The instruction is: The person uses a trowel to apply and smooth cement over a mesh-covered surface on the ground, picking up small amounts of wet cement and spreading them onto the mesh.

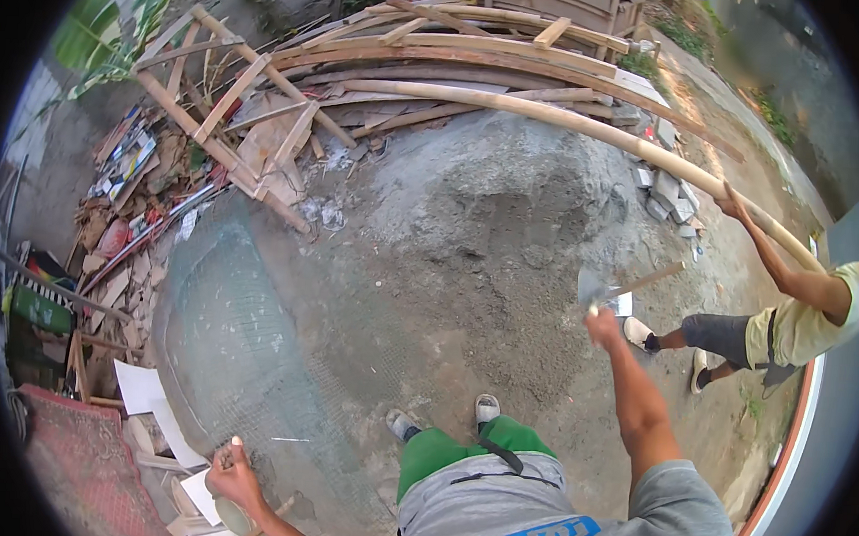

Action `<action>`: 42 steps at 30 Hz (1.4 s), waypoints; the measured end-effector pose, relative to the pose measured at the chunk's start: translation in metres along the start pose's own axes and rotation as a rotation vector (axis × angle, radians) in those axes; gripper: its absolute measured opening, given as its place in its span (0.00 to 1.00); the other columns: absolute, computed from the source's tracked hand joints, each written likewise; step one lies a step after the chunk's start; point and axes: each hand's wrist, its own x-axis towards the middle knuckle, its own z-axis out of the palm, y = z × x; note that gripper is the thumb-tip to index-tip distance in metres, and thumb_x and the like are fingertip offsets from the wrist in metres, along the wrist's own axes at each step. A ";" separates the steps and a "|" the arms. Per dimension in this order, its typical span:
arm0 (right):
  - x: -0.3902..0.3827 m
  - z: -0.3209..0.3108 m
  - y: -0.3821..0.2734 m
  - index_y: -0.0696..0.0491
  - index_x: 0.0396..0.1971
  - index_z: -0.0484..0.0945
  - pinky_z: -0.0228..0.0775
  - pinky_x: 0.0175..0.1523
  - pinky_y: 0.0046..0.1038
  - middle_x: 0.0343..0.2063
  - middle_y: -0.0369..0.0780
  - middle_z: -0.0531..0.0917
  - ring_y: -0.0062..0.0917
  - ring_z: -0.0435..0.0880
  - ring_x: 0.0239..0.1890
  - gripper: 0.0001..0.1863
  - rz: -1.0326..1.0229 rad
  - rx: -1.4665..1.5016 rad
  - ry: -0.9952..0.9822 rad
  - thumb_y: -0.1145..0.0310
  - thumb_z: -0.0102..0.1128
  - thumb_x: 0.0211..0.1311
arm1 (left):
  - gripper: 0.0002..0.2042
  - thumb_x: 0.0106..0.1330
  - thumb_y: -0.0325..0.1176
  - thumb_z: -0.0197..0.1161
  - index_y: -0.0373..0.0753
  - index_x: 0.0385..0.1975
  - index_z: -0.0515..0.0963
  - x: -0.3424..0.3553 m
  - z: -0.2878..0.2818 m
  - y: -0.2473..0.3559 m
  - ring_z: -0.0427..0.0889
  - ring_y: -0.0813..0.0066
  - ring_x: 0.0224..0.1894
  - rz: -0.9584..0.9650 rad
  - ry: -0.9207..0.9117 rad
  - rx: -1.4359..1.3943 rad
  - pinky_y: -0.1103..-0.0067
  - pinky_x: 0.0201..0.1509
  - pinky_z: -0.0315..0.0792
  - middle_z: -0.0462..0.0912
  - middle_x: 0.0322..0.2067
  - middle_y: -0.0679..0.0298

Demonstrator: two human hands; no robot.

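Fingers of the right hand (600, 327) are curling around the pale handle of a trowel-like tool with a grey blade (589, 285), which is sitting right of centre in the frame. Beside the blade, a straight brown wooden stick (654, 277) is slanting up to the right; I cannot tell whether the two are joining. A small white flat piece (622, 305) is showing just below the stick. At the lower left of my feed, I am seeing the left hand (236, 480) with its fingers folded inward; I cannot tell whether it is pinching anything. White flat sheets (137, 387) are lying near it, and a blue-green mesh-like sheet (221, 316) is spreading across the ground above it. A grey mound of sand-like material (434, 172) is filling the upper centre. At the right edge, I am watching a person in a pale yellow shirt (799, 327) touching a long, bamboo-like yellowish pole (589, 122) with one hand.
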 end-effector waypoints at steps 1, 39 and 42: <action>-0.042 0.054 0.039 0.65 0.35 0.85 0.81 0.33 0.43 0.26 0.47 0.89 0.35 0.90 0.27 0.17 0.055 -0.229 -0.130 0.63 0.67 0.57 | 0.17 0.68 0.40 0.78 0.28 0.30 0.85 -0.004 -0.017 0.002 0.79 0.78 0.26 -0.020 0.002 0.011 0.76 0.32 0.73 0.86 0.25 0.63; -0.324 0.161 0.149 0.69 0.43 0.87 0.83 0.52 0.45 0.42 0.61 0.90 0.49 0.92 0.51 0.29 0.375 -0.186 -0.314 0.55 0.72 0.52 | 0.17 0.63 0.38 0.80 0.27 0.33 0.87 -0.028 -0.034 -0.058 0.81 0.73 0.29 -0.047 0.011 -0.082 0.72 0.39 0.76 0.88 0.26 0.59; -0.337 0.173 0.203 0.66 0.47 0.88 0.82 0.56 0.45 0.49 0.58 0.89 0.50 0.89 0.56 0.32 0.472 -0.338 -0.311 0.51 0.74 0.53 | 0.17 0.63 0.38 0.79 0.26 0.33 0.86 -0.031 -0.030 -0.068 0.81 0.73 0.27 -0.081 -0.003 -0.066 0.72 0.37 0.76 0.88 0.26 0.59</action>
